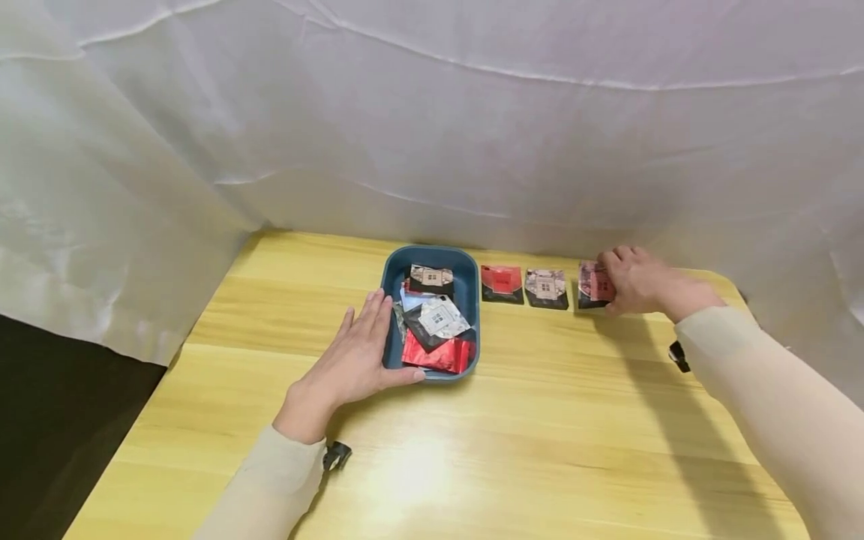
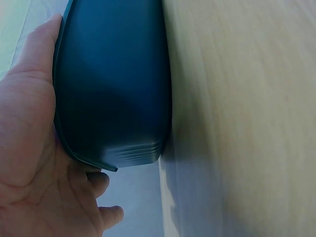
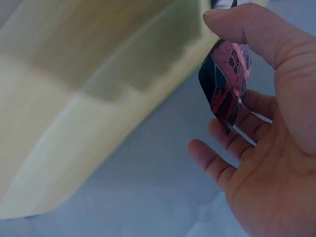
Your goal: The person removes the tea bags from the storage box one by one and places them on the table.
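Observation:
In the head view a blue plastic bin (image 1: pixel 476 330) stands at the table's middle, holding several small foil sachets, among them a red sachet (image 1: pixel 437 352) and a black-and-white sachet (image 1: pixel 442 319). My left hand (image 1: pixel 358 352) rests against the bin's left side, fingers extended along the rim and thumb across the near corner. The right hand (image 1: pixel 634 281) pinches a pink-and-black sachet (image 3: pixel 229 74) near the table's far right. Left of it lie a grey-and-black sachet (image 1: pixel 547 289) and a red-and-black sachet (image 1: pixel 502 283), side by side. Fingers partly cover the pinched sachet's edge.
The wooden table (image 1: pixel 540 435) ends at a pale hanging cloth (image 1: pixel 472 135) behind the bin and sachets. A dark area (image 1: pixel 61 420) lies beyond the table's left edge. Black wrist devices show below both cuffs.

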A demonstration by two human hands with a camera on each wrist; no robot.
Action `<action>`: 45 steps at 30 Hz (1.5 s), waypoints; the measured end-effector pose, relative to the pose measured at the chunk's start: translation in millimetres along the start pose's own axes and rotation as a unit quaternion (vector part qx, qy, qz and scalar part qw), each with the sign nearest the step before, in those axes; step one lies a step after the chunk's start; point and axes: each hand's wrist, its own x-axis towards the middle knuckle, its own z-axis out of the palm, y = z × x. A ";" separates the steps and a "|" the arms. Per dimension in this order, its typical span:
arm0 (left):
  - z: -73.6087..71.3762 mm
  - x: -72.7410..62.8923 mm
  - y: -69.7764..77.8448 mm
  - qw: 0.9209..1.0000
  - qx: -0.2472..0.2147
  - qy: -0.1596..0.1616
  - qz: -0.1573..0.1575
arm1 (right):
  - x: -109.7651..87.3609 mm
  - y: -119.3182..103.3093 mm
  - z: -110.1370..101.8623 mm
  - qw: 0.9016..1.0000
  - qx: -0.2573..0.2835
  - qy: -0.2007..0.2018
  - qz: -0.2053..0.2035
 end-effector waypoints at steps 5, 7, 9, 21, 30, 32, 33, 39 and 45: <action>0.0 -5.1 -2.6 1.000 0.001 0.000 -0.003 | 10.0 2.2 14.9 0.999 0.028 -0.015 0.002; 0.4 -6.8 -3.4 1.000 0.000 0.000 -0.004 | 15.0 2.1 17.9 0.999 0.033 -0.021 0.003; 0.7 -8.4 -4.0 1.000 0.000 0.000 -0.006 | 19.2 1.0 20.0 0.999 0.037 -0.029 0.004; 0.8 -10.4 -5.6 1.000 0.001 0.004 -0.004 | 29.2 -3.5 27.3 0.996 0.036 -0.077 0.024; 1.0 -9.7 -6.9 1.000 -0.002 0.008 -0.004 | 29.7 -2.5 25.9 0.995 0.039 -0.089 0.026; 0.8 -9.8 -7.5 1.000 -0.002 0.008 -0.004 | 30.7 -2.1 26.0 0.995 0.042 -0.088 0.024; 0.7 -9.9 -7.7 1.000 -0.002 0.008 -0.004 | 31.2 -2.1 25.8 0.995 0.044 -0.091 0.024; -0.1 -7.9 -7.8 1.000 -0.004 0.007 -0.004 | 33.6 1.9 30.6 0.993 0.051 -0.099 0.029; 1.3 0.6 -2.8 1.000 -0.007 0.000 0.003 | 25.7 5.5 29.2 0.994 0.049 -0.091 0.038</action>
